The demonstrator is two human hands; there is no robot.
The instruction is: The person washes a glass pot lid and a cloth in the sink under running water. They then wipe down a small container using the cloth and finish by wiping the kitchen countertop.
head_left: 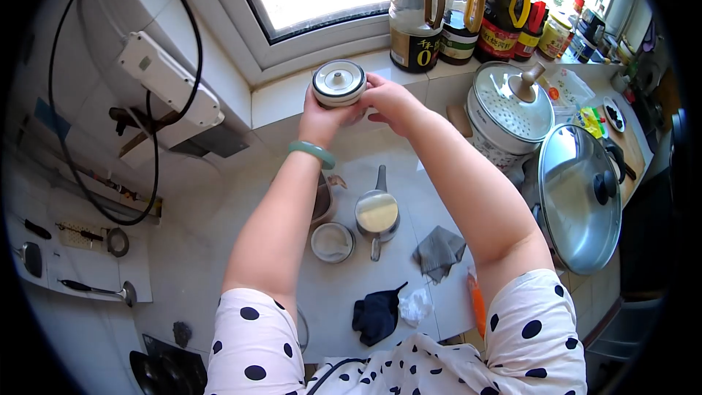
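Observation:
Both of my arms reach out toward the window sill. My left hand [319, 121] is wrapped round the side of a round lidded jar [338, 84], with a green bangle [311, 153] on that wrist. The jar is pale, its lid ringed in black with a small metal knob in the middle. From the other side my right hand [393, 104] grips the same jar, its fingers curled against the wall. The jar's lower part is hidden by my hands. Whether it rests on the sill [274, 106] or is held just above it, I cannot tell.
Below my arms the counter holds a small long-handled pot [376, 216], a round container [332, 243], a grey cloth [439, 252] and a dark cloth [376, 316]. Large bottles [417, 22] line the sill. A steamer pot [512, 106] and a large glass lid [578, 197] stand right.

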